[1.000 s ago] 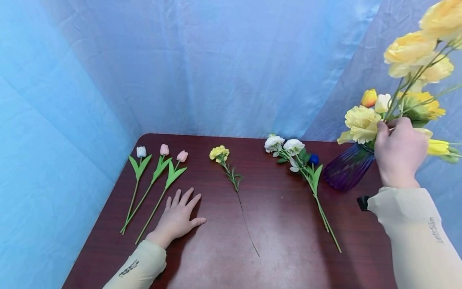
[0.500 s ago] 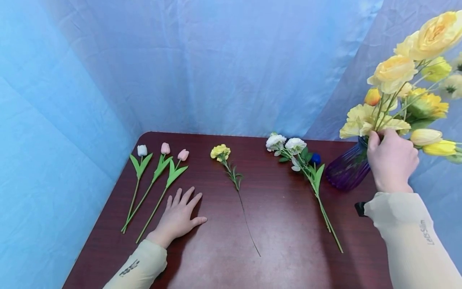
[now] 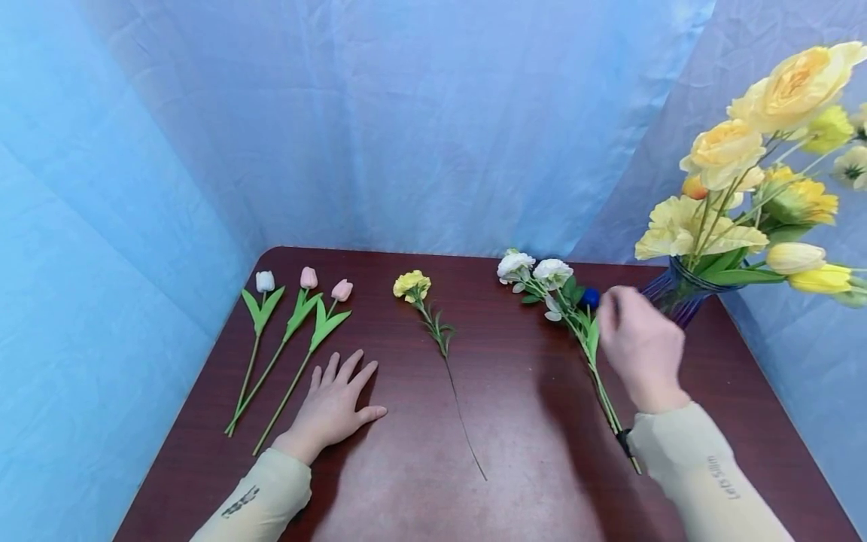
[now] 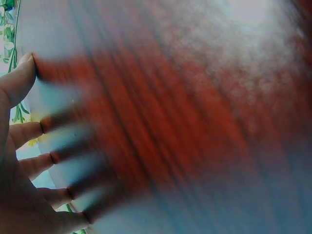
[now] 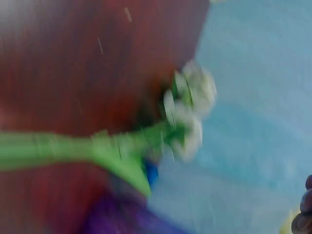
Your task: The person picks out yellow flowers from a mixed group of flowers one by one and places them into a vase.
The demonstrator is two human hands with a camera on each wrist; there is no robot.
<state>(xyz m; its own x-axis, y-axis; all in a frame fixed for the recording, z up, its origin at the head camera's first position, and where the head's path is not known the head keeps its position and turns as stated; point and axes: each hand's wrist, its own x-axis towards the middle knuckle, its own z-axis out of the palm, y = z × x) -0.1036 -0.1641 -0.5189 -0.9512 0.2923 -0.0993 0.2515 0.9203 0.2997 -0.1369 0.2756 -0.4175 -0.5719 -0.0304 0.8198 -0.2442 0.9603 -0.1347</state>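
My left hand (image 3: pixel 332 410) lies on the table with fingers spread, holding nothing; a pink tulip's (image 3: pixel 342 290) stem is just left of it. Above the table's right side, my right hand (image 3: pixel 642 346) is slightly blurred, its fingers loosely curled with nothing seen in them. It is left of the purple-blue glass vase (image 3: pixel 677 293) and partly hides it. Yellow ranunculus-like blooms (image 3: pixel 723 154), yellow tulips (image 3: pixel 819 278) and other flowers stand in the vase. White flowers (image 3: pixel 554 273) and a blue bloom (image 3: pixel 589 298) lie just left of the right hand.
On the dark red table (image 3: pixel 433 421), a yellow carnation (image 3: pixel 412 285) lies in the middle. A white tulip (image 3: pixel 265 281) and another pink tulip (image 3: pixel 308 278) lie at the left. Blue cloth (image 3: pixel 440 135) hangs behind the table and at its sides.
My right hand has lowered the yellow ranunculus-like stem into the vase, let it go and moved left and down, away from the vase mouth. The left hand has stayed in place.
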